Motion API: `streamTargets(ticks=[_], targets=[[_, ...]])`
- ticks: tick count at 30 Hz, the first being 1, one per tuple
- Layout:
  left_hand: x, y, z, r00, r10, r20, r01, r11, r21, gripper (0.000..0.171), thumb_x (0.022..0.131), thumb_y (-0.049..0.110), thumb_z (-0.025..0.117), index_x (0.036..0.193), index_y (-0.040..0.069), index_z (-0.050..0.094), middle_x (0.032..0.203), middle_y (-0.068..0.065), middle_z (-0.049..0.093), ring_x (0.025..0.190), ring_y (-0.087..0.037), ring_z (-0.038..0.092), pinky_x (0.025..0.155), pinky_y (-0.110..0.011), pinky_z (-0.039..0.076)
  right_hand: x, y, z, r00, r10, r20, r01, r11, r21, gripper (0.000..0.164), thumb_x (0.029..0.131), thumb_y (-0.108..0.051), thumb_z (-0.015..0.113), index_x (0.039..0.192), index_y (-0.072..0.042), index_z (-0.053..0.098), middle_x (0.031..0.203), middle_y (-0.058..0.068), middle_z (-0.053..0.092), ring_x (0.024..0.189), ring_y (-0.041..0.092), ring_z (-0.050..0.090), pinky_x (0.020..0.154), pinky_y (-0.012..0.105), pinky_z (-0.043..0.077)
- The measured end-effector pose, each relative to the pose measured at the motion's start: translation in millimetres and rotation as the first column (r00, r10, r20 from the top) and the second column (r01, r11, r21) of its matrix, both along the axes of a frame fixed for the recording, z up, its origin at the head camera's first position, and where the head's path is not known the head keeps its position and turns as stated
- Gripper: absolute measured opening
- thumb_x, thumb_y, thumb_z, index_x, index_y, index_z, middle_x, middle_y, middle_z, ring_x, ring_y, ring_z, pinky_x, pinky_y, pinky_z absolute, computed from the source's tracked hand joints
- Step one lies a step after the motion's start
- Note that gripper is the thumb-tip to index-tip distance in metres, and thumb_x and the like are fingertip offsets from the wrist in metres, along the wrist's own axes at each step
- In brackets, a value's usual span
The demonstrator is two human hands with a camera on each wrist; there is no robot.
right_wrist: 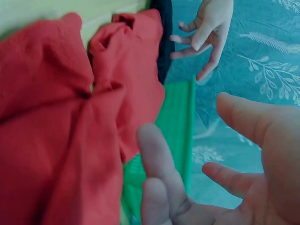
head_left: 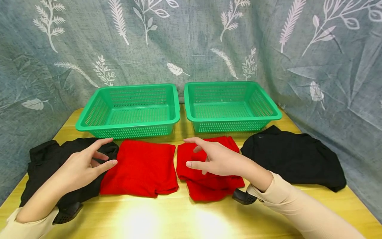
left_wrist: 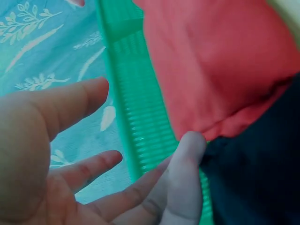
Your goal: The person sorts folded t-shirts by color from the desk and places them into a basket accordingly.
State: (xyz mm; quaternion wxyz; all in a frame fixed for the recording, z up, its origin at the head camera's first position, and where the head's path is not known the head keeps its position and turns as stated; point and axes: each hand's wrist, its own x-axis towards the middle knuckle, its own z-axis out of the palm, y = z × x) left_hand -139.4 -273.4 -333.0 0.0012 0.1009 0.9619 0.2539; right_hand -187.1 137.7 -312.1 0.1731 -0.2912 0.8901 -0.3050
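Observation:
In the head view my left hand (head_left: 84,165) hovers over the black cloth (head_left: 38,176) at the left, thumb and fingers spread apart with nothing between them. Its fingertips point toward a folded red cloth (head_left: 141,169) lying beside the black one. My right hand (head_left: 219,158), also with fingers spread and holding nothing, is above a second, more rumpled red cloth (head_left: 206,191). A second black cloth (head_left: 295,159) lies at the far right, behind my right forearm. The left wrist view shows the left hand's fingers (left_wrist: 185,178) overlapping the edges of red and black cloth.
Two green plastic baskets, the left basket (head_left: 128,127) and the right basket (head_left: 232,119), stand side by side behind the cloths, with no cloth in them. A leaf-patterned grey-green curtain (head_left: 191,49) hangs behind the wooden table (head_left: 176,219).

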Motion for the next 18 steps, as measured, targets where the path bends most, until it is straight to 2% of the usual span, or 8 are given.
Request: streamTargets(ticks=[2, 5, 8, 10, 13, 18], targets=[[-1.9, -0.2, -5.2, 0.999, -0.012, 0.038, 0.011, 1.0, 0.021, 0.08, 0.102, 0.041, 0.075, 0.166, 0.014, 0.036, 0.122, -0.02, 0.077, 0.085, -0.015, 0.077, 0.071, -0.034, 0.058, -1.0, -5.5, -3.7, 0.999, 0.008, 0.039, -0.007, 1.0, -0.002, 0.077, 0.102, -0.045, 0.073, 0.167, -0.033, 0.033, 0.151, 0.013, 0.062, 0.065, 0.016, 0.076, 0.081, 0.037, 0.057], [-3.7, 0.8, -11.0, 0.996, -0.026, 0.09, 0.022, 0.999, 0.049, 0.081, 0.102, 0.042, 0.075, 0.166, 0.013, 0.035, 0.124, -0.021, 0.077, 0.08, -0.011, 0.075, 0.071, -0.033, 0.058, -2.6, -13.1, -9.1, 0.996, 0.023, 0.086, -0.022, 1.0, -0.015, 0.076, 0.103, -0.045, 0.072, 0.167, -0.034, 0.033, 0.15, 0.013, 0.063, 0.065, 0.017, 0.077, 0.096, 0.044, 0.057], [-5.8, 1.5, -14.3, 0.993, -0.033, 0.115, 0.027, 0.998, 0.057, 0.082, 0.102, 0.042, 0.075, 0.166, 0.012, 0.034, 0.125, -0.022, 0.076, 0.077, -0.009, 0.073, 0.069, -0.03, 0.056, -5.3, -21.4, -14.6, 0.99, 0.039, 0.138, -0.035, 0.999, -0.027, 0.076, 0.103, -0.045, 0.073, 0.167, -0.035, 0.033, 0.15, 0.014, 0.062, 0.065, 0.021, 0.078, 0.113, 0.05, 0.05], [-7.4, 1.6, -15.7, 0.993, -0.033, 0.117, 0.028, 0.998, 0.048, 0.082, 0.102, 0.042, 0.075, 0.166, 0.012, 0.034, 0.124, -0.022, 0.076, 0.078, -0.009, 0.072, 0.069, -0.03, 0.056, -7.7, -26.9, -17.8, 0.984, 0.05, 0.174, -0.045, 0.998, -0.033, 0.076, 0.103, -0.045, 0.072, 0.168, -0.034, 0.033, 0.15, 0.015, 0.061, 0.065, 0.022, 0.078, 0.117, 0.052, 0.048], [-9.5, 2.5, -17.5, 0.991, -0.037, 0.129, 0.032, 0.999, 0.043, 0.082, 0.102, 0.041, 0.075, 0.166, 0.01, 0.034, 0.122, -0.021, 0.077, 0.078, -0.01, 0.072, 0.07, -0.031, 0.056, -10.8, -34.4, -21.9, 0.973, 0.047, 0.224, -0.042, 0.999, -0.027, 0.078, 0.102, -0.047, 0.073, 0.168, -0.034, 0.033, 0.15, 0.015, 0.06, 0.065, 0.025, 0.078, 0.114, 0.049, 0.051], [-11.5, 5.5, -19.5, 0.987, -0.056, 0.149, 0.05, 0.998, 0.039, 0.082, 0.102, 0.04, 0.075, 0.165, 0.008, 0.035, 0.119, -0.021, 0.077, 0.077, -0.011, 0.072, 0.071, -0.033, 0.056, -14.7, -44.1, -26.4, 0.962, 0.04, 0.269, -0.03, 0.999, -0.043, 0.077, 0.101, -0.046, 0.075, 0.166, -0.033, 0.036, 0.145, 0.012, 0.063, 0.063, 0.031, 0.075, 0.088, 0.036, 0.061]])
